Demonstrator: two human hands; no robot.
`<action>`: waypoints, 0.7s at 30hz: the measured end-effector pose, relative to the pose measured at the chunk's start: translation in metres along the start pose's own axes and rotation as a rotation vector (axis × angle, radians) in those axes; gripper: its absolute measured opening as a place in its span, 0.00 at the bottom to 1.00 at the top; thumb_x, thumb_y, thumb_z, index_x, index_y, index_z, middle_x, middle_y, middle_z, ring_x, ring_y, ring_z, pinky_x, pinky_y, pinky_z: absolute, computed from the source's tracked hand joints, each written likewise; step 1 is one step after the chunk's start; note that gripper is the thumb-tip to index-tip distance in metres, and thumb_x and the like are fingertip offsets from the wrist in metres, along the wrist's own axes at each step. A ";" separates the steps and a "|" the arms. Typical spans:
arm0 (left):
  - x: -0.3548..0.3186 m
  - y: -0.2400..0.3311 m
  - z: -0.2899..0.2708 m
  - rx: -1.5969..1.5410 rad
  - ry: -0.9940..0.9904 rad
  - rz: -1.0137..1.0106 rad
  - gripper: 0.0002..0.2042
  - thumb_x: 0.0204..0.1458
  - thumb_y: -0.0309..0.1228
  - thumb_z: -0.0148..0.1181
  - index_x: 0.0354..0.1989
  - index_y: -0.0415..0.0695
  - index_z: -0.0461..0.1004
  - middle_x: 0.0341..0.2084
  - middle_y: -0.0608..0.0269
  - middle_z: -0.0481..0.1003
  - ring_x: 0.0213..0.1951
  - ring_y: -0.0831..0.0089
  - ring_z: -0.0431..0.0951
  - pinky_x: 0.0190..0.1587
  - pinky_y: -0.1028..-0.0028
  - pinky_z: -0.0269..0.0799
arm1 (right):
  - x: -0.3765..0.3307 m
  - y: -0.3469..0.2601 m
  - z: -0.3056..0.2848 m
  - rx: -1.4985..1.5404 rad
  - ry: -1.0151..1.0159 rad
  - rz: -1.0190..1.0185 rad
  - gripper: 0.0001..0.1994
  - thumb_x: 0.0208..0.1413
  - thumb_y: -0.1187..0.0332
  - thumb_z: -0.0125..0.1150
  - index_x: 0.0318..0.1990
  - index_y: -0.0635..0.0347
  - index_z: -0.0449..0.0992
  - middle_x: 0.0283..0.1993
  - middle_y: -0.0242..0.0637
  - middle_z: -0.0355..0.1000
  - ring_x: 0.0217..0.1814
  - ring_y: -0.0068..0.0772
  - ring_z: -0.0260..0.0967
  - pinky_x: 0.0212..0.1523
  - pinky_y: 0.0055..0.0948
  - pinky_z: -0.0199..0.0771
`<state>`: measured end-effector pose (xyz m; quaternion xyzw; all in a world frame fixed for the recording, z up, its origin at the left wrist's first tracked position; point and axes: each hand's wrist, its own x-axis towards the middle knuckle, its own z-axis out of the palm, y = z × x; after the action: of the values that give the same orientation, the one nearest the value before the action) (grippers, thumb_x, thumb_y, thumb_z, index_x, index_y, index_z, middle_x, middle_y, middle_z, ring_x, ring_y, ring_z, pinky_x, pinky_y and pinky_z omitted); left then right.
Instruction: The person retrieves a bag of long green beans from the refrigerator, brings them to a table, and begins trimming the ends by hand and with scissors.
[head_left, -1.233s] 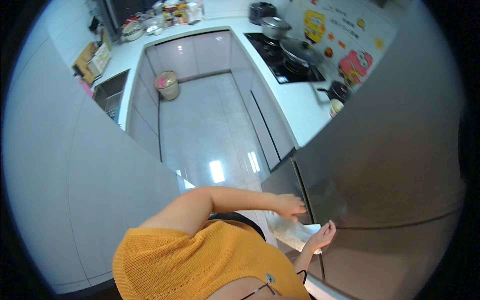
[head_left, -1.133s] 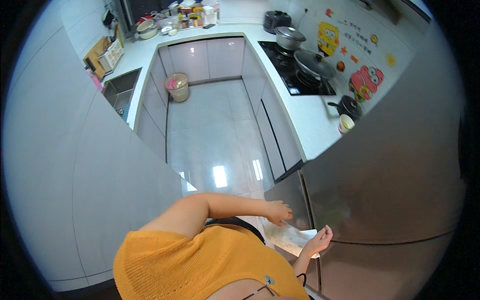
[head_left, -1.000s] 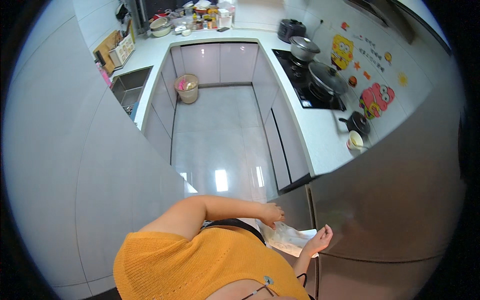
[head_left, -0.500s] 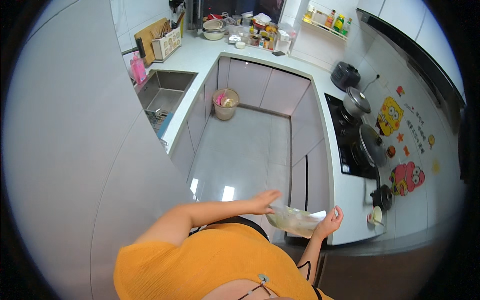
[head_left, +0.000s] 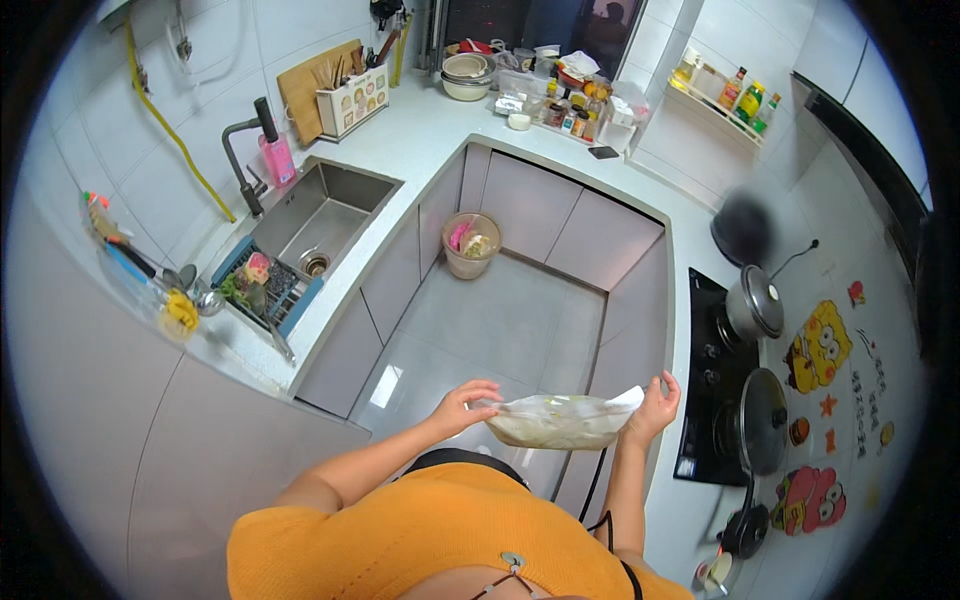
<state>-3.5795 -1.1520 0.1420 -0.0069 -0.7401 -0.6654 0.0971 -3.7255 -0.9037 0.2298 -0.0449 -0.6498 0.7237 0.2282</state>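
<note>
A clear plastic bag [head_left: 558, 424] with pale greenish contents hangs level in front of my body, stretched between both hands. My left hand [head_left: 466, 408] pinches its left end between thumb and fingers. At the other end, my right hand [head_left: 655, 408] grips the bag beside a white flap, fingers pointing up. What exactly lies inside the bag cannot be made out through the plastic.
Left, a steel sink [head_left: 325, 215] with a blue-edged drain rack [head_left: 268, 285]. Right, a black gas hob [head_left: 705, 370] bears a grey pot [head_left: 755, 303] and a lidded pan [head_left: 763, 422]. A waste bin [head_left: 470, 262] stands on the floor beside the cabinets.
I have moved further into the kitchen, and the whole sink and drain rack now show. The bag has gone from tilted to level, with my left hand now pinching its end.
</note>
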 end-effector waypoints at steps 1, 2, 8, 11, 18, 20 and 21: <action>0.011 -0.003 -0.001 0.065 0.020 -0.021 0.07 0.45 0.28 0.58 0.34 0.45 0.75 0.41 0.62 0.71 0.46 0.70 0.67 0.47 0.73 0.63 | 0.014 0.007 0.011 0.015 -0.041 0.031 0.09 0.51 0.77 0.51 0.41 0.62 0.66 0.25 0.23 0.57 0.25 0.13 0.51 0.25 0.15 0.53; 0.023 -0.006 -0.003 0.129 0.039 -0.042 0.06 0.44 0.28 0.58 0.32 0.44 0.75 0.37 0.62 0.72 0.43 0.70 0.69 0.44 0.74 0.64 | 0.026 0.003 0.029 0.003 -0.061 0.044 0.09 0.51 0.77 0.51 0.41 0.62 0.66 0.25 0.24 0.57 0.24 0.12 0.51 0.24 0.15 0.53; 0.109 0.007 -0.008 0.261 0.242 -0.052 0.03 0.44 0.26 0.58 0.24 0.41 0.74 0.26 0.62 0.74 0.31 0.71 0.71 0.35 0.74 0.66 | 0.118 0.051 0.105 0.087 -0.159 0.027 0.07 0.52 0.77 0.50 0.39 0.63 0.67 0.21 0.22 0.57 0.20 0.10 0.47 0.19 0.15 0.46; 0.156 0.028 -0.039 0.323 0.320 0.057 0.03 0.43 0.25 0.59 0.23 0.39 0.73 0.24 0.61 0.73 0.29 0.69 0.71 0.33 0.74 0.66 | 0.150 0.069 0.165 0.122 -0.146 0.139 0.07 0.51 0.77 0.51 0.39 0.63 0.68 0.24 0.24 0.60 0.23 0.12 0.53 0.22 0.16 0.53; 0.254 0.058 -0.152 0.559 0.511 0.247 0.03 0.41 0.24 0.59 0.21 0.38 0.72 0.21 0.60 0.72 0.28 0.68 0.71 0.32 0.73 0.65 | 0.185 0.119 0.338 0.383 -0.428 0.450 0.08 0.52 0.75 0.51 0.40 0.63 0.68 0.30 0.30 0.65 0.28 0.19 0.62 0.28 0.18 0.64; 0.286 0.064 -0.184 0.609 0.602 0.342 0.03 0.38 0.23 0.59 0.21 0.39 0.72 0.20 0.59 0.72 0.27 0.64 0.70 0.30 0.72 0.65 | 0.194 0.114 0.392 0.385 -0.491 0.409 0.08 0.53 0.75 0.51 0.40 0.62 0.67 0.30 0.30 0.65 0.29 0.21 0.64 0.30 0.20 0.67; 0.302 0.067 -0.201 0.643 0.631 0.384 0.02 0.38 0.23 0.59 0.21 0.39 0.72 0.20 0.59 0.72 0.27 0.64 0.70 0.30 0.72 0.65 | 0.201 0.116 0.421 0.410 -0.509 0.426 0.08 0.53 0.75 0.50 0.41 0.62 0.67 0.31 0.30 0.66 0.30 0.21 0.64 0.31 0.20 0.68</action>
<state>-3.8394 -1.3784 0.2729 0.0890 -0.8280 -0.3429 0.4346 -4.0881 -1.2190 0.2281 0.0484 -0.5037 0.8577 -0.0914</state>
